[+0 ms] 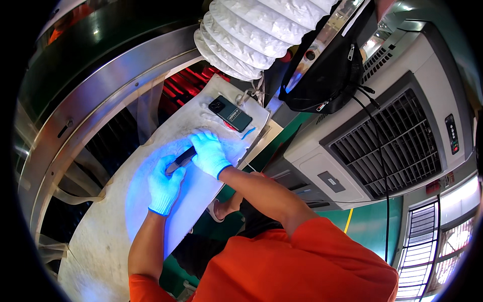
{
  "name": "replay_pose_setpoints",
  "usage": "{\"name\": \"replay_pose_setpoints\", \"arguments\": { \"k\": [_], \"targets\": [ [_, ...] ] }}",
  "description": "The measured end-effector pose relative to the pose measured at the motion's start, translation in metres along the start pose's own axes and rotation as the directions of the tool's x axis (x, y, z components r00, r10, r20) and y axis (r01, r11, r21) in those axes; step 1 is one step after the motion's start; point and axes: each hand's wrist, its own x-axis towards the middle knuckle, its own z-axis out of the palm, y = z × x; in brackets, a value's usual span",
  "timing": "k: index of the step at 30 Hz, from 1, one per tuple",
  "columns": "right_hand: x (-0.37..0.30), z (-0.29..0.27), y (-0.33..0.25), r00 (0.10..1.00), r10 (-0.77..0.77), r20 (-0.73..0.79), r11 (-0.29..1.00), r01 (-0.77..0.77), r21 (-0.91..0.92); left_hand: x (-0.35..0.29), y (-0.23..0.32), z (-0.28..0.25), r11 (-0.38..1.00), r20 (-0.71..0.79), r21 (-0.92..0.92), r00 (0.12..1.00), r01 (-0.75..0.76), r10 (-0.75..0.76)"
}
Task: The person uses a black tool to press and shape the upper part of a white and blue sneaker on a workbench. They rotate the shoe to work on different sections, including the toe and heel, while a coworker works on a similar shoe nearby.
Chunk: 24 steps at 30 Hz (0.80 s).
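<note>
Both of my hands wear knit work gloves that glow blue-white under a bright blue light. Between them is a dark, flat, elongated piece (181, 159), tilted over the pale work table (105, 236); its exact kind does not show. My left hand (166, 185) grips its lower left end, with the thumb along it. My right hand (207, 151) is closed at its upper right end, fingers partly bunched. Just beyond my right hand lies a dark phone (230, 114) on the table, with a small blue strip (248, 133) beside it.
A white ribbed duct (256, 35) hangs at the far side. A black bag (327, 75) hangs to its right, near a large grey air cooler (387, 141). A curved metal machine frame (90, 103) with hanging clear strips borders the table's left. Red bars (186, 85) show behind it.
</note>
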Motion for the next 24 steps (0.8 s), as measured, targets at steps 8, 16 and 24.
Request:
{"name": "replay_pose_setpoints", "arguments": {
  "k": [8,16,24],
  "targets": [
    [-0.002,-0.001,0.001,1.0,-0.012,-0.005,1.0,0.012,0.003,-0.003,0.013,0.003,0.995,-0.002,-0.103,1.0,0.015,-0.016],
    [-0.002,-0.001,0.001,0.998,-0.033,-0.045,0.999,0.034,0.017,-0.001,0.005,0.002,0.998,-0.004,-0.063,1.0,0.0,0.0],
    [-0.003,0.003,0.002,0.998,-0.027,-0.048,0.998,0.029,0.049,-0.004,0.013,0.001,0.994,0.028,-0.09,0.998,0.062,-0.06]
  ]
}}
